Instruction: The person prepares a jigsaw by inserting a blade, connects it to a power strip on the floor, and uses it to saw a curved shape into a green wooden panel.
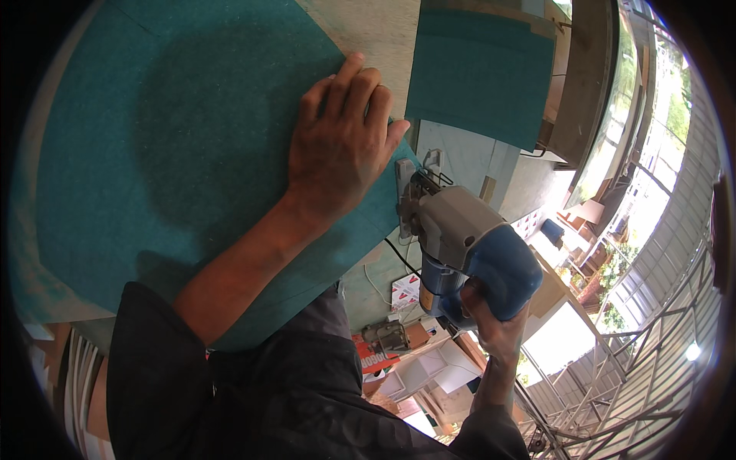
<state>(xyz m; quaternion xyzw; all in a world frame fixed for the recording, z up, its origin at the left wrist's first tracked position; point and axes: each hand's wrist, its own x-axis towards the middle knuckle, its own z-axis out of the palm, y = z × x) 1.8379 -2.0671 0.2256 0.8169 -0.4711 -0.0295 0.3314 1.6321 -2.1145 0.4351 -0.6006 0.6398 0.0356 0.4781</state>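
A large green board (222, 115) lies in front of me, with rounded and angled edges. On it rests my left hand (337, 146), palm down, its slightly bent fingers apart near the board's far right edge and the thumb pointing right. To the right, my right hand (494, 326) is wrapped round the handle of a grey and blue jigsaw (469, 222). The jigsaw is tilted sideways, and its metal base plate (405, 188) meets the board's right edge. I cannot make out the blade there. A dark power cord (400, 254) passes between the board and the tool.
A pale wooden surface (379, 34) shows beyond the board. Another green sheet (479, 77) lies at the far right. Below the jigsaw are a metal tool part (385, 336), a red box (369, 357) and boxes on the floor. Metal framework (613, 383) stands at right.
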